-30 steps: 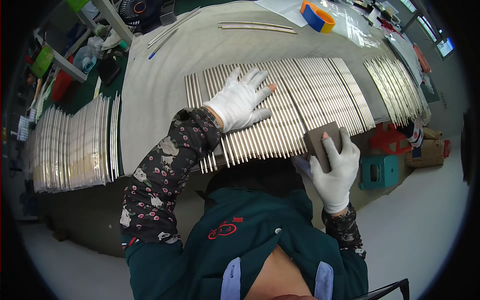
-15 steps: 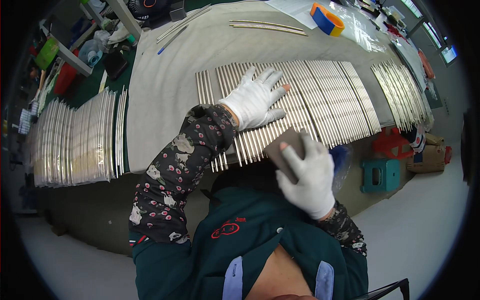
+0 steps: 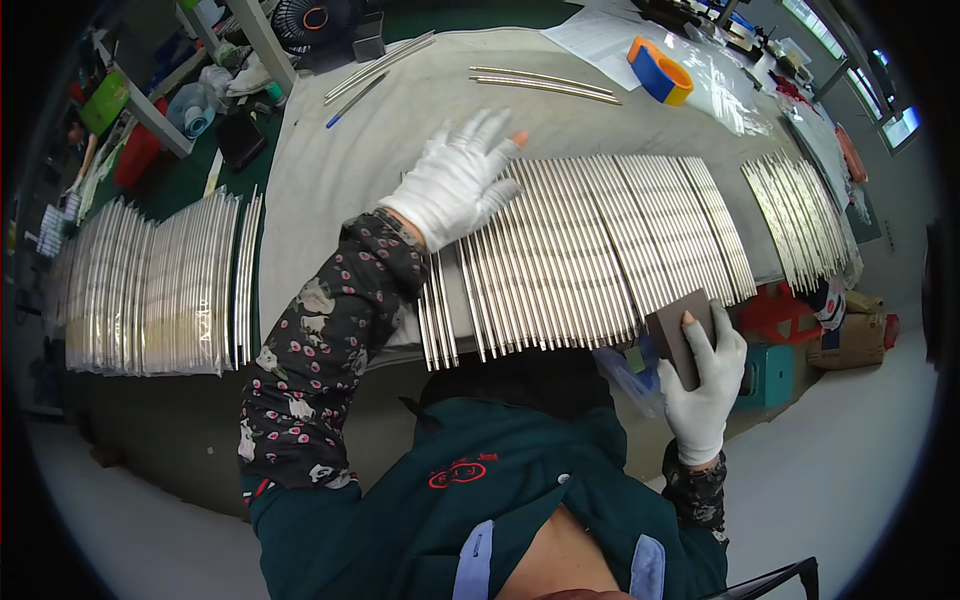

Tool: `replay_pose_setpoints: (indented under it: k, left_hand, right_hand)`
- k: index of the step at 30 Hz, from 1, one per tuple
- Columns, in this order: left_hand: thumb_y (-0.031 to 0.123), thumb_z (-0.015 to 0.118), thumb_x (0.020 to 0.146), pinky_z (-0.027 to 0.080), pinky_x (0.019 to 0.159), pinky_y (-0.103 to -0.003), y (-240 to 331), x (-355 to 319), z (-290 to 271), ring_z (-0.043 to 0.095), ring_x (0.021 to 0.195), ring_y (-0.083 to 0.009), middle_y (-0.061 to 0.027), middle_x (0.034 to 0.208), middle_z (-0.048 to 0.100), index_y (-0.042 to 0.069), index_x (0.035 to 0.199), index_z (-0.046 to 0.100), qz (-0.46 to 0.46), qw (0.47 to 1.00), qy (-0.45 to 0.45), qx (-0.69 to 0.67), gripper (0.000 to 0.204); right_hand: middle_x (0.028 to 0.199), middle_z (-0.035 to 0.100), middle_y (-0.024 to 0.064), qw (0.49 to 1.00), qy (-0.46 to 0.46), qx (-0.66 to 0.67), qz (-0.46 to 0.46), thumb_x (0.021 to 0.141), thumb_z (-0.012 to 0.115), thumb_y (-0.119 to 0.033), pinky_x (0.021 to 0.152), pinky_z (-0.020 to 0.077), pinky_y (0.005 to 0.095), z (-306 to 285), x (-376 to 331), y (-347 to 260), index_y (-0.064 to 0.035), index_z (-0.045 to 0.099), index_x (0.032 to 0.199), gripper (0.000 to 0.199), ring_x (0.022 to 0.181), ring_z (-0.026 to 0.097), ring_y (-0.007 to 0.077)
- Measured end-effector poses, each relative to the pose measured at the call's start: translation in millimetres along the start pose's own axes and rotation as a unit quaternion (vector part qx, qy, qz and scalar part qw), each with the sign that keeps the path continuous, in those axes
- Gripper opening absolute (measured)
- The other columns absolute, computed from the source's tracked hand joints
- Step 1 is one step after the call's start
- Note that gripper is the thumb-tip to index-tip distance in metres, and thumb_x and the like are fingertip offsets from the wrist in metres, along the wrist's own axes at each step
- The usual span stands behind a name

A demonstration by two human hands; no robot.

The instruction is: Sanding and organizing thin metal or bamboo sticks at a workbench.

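Note:
A row of thin shiny metal rods (image 3: 600,250) lies side by side on the grey table (image 3: 330,190), their near ends over the front edge. My left hand (image 3: 455,180), in a white glove, rests flat with fingers spread on the left part of the row. My right hand (image 3: 700,385), also gloved, grips a brown sanding block (image 3: 678,330) at the rods' near ends on the right side, just below the table edge.
A second batch of rods (image 3: 800,215) lies at the right of the table, another (image 3: 150,285) on a surface to the left. A few loose rods (image 3: 545,82), a blue-and-orange tape roll (image 3: 660,70) and plastic sheeting (image 3: 730,85) lie farther back. Red and teal boxes (image 3: 775,345) stand on the floor.
My right hand with the block slid left along the rod ends and has now come back to the right end. My left hand stayed on the rods, shifting slightly.

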State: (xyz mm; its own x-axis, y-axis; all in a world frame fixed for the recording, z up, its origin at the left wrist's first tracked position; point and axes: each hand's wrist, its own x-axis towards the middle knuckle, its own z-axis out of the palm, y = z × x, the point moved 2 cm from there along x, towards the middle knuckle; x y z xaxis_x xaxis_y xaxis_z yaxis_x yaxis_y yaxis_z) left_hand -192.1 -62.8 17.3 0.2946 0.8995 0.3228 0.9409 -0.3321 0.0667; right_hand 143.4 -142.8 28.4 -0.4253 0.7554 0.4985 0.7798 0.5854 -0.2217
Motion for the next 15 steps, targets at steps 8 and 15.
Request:
replay_pose_setpoints:
  k: [8, 15]
  left_hand:
    - [0.044, 0.053, 0.089, 0.017, 0.112, -0.056, -7, -69, -8, 0.022, 0.138, -0.0403, -0.0243, 0.147, 0.026, 0.007, 0.142, 0.032, -0.08, 0.983, -0.163, 0.037, 0.068]
    - [0.05, 0.065, 0.076, 0.019, 0.109, -0.059, 91, -75, -13, 0.03, 0.135, -0.038, -0.0246, 0.142, 0.035, 0.007, 0.134, 0.042, 0.13, 0.968, -0.162, -0.142, 0.076]
  right_hand:
    - [0.132, 0.045, 0.0263, 1.0, -0.008, 0.015, 0.021, 0.063, 0.07, -0.007, 0.094, 0.0396, 0.0449, 4, 3, 13, -0.0122, 0.055, 0.125, 0.064, 0.109, 0.048, 0.0384]
    - [0.133, 0.044, 0.0261, 0.999, 0.001, 0.052, 0.003, 0.063, 0.069, -0.009, 0.095, 0.0384, 0.0456, 15, 26, 13, -0.0116, 0.055, 0.124, 0.063, 0.113, 0.046, 0.0393]
